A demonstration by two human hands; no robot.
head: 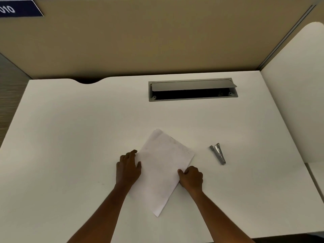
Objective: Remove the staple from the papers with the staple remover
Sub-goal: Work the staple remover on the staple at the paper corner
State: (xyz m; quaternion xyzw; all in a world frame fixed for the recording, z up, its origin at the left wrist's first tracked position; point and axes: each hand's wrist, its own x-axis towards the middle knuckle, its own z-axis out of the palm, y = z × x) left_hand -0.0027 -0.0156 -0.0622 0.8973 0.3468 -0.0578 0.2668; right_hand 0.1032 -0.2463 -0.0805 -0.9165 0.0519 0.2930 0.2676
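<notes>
Papers (163, 169) sit mid-desk, near the front edge, turned so one corner points away and one points at the person. They lie flat on the white desk (70, 128), with the far corner slightly curled. Left hand (128, 168) is on the left edge of the stack: fingers bent at the edge, thumb (139, 164) laid over the top sheet, gripping that side. Right hand (192, 178) is on the lower right edge: fingers curled in, thumb (180, 172) on top of the sheet, pinching the edge. Both forearms come in from the bottom of the view. Staple remover (218, 153), chrome, lies on the desk to the right of the papers, clear of them and of both hands, narrow end toward the person. The staple is too small to make out from here. At the far side of the desk is a grey cable tray (192, 90), flap tilted up, dark slot showing beneath. A beige partition (157, 41) stands behind the desk, with a blue label (19, 8) at its top left reading "010" in white. A white side panel (298, 85) closes off the right.
</notes>
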